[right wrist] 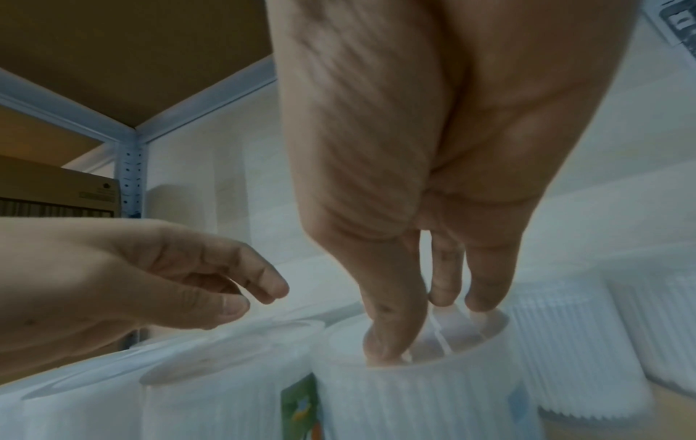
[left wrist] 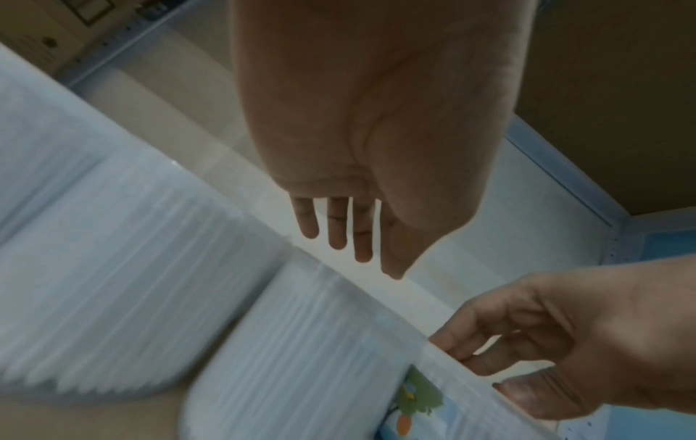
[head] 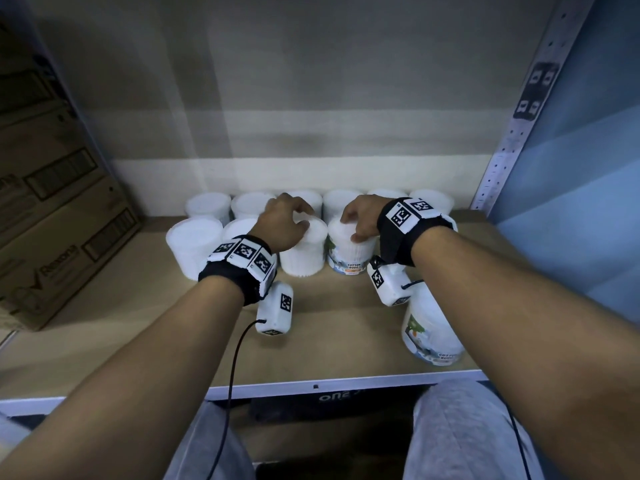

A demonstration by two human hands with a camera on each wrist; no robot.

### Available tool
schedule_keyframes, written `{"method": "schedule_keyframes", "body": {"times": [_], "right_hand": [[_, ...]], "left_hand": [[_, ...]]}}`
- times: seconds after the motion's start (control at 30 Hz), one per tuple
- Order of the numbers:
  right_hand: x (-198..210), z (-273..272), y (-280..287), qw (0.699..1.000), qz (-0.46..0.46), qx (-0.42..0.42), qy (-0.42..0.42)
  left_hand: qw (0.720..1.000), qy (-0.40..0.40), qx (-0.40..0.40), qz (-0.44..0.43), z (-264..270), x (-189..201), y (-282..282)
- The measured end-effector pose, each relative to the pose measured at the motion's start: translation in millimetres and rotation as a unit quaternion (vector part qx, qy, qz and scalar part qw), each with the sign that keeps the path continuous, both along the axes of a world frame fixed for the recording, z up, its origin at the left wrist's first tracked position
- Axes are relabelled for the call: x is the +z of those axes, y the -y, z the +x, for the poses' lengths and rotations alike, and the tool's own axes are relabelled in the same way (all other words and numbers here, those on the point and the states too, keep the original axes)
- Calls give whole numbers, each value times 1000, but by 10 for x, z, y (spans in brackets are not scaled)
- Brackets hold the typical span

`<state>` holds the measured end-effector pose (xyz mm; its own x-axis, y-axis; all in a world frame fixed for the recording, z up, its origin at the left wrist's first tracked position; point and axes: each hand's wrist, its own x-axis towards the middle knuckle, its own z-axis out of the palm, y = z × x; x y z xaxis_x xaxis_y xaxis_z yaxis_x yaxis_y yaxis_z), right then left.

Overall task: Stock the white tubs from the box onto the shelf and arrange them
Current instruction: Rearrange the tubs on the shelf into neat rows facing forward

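Arranging step under way. Right hand on top of labelled white ribbed plastic tub in front row of brown board shelf, fingers curled onto its lid rim. Left hand over neighbouring plain white tub, fingers relaxed, spread, gripping nothing. Stray labelled tub stands near shelf front edge, right. Next, likely: square pair into row, then fetch stray.

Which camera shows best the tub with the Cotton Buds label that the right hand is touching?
The head view: the labelled tub shows whole, label readable, under the right hand. The right wrist view shows only its top and blurred side; the left wrist view, a blurred side.
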<state>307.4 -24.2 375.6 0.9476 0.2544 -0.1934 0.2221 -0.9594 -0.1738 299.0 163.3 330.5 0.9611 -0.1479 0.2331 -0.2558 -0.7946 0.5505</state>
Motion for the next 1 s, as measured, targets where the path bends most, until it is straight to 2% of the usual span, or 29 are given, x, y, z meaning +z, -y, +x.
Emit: {"method": "schedule_keyframes", "body": {"times": [0.17, 0.37, 0.57, 0.73, 0.8, 0.93, 1.0], "right_hand": [[-12, 11, -25, 1000, -12, 1, 11], [-31, 16, -24, 1000, -15, 0, 13], [-31, 1, -29, 1000, -20, 5, 20], [-29, -6, -23, 999, -24, 13, 19], [-27, -5, -26, 999, -23, 14, 18], [-21, -20, -28, 999, -22, 12, 20], [-22, -25, -20, 1000, -17, 10, 20]], "left_hand": [[997, 8, 53, 54, -58, -97, 81], [995, 6, 58, 83, -71, -132, 117], [991, -38, 14, 126, -46, -21, 94], [986, -97, -50, 124, -18, 38, 30], [989, -101, -56, 97, -26, 64, 21], [998, -30, 20, 52, 0, 52, 77], [997, -21, 51, 51, -4, 32, 118]]}}
